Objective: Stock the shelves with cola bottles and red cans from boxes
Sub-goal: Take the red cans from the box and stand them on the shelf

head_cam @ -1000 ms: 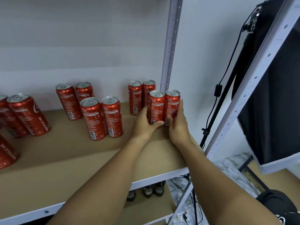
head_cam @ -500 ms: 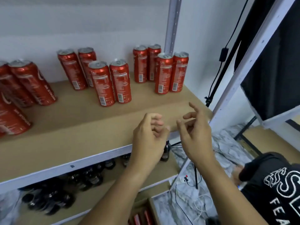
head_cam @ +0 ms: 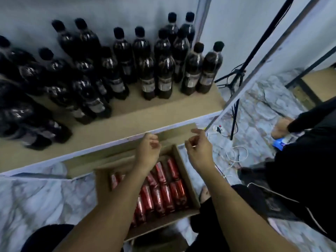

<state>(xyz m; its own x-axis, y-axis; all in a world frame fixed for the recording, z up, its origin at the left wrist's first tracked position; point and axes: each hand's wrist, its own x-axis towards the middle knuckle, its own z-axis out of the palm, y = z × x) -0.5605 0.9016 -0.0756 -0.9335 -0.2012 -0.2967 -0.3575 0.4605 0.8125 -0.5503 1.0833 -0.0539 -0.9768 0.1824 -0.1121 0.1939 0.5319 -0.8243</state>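
marbled floor (head_cam: 36, 197) runs under a low shelf (head_cam: 127, 115) crowded with cola bottles (head_cam: 149, 70) on the left and middle. below its front edge an open box (head_cam: 189, 179) holds red cans (head_cam: 163, 193) lying in rows. left hand (head_cam: 148, 151) and right hand (head_cam: 199, 148) hover apart above it, fingers loosely curled, holding nothing. this looks like the reach for more cans; next, each hand must drop between the box walls. a second person (head_cam: 300, 160) crowds the right side.
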